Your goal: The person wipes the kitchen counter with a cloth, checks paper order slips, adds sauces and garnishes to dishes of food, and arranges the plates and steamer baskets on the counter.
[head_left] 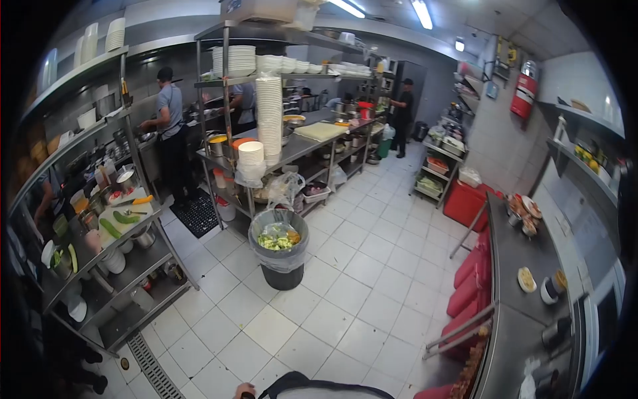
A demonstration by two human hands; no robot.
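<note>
At the bottom edge, only a small part of my left hand (244, 390) shows, with a dark band at the wrist. Its fingers are mostly cut off by the frame, so I cannot tell whether they grip anything. Beside it lies pale fabric with a dark border (325, 386), perhaps my own clothing. My right hand is out of the picture. Farther ahead on the tiled floor stands a black bin (282, 274), its grey liner folded over the rim, with green and orange food scraps (279, 237) inside. The hand is well apart from it.
A steel shelf unit (312, 143) carries stacked bowls (269, 120). On the left rack (159, 312), a cutting board holds green vegetables (109, 228). A counter (525, 319) runs along the right. A floor drain (153, 366) lies at lower left. Several co-workers stand farther back.
</note>
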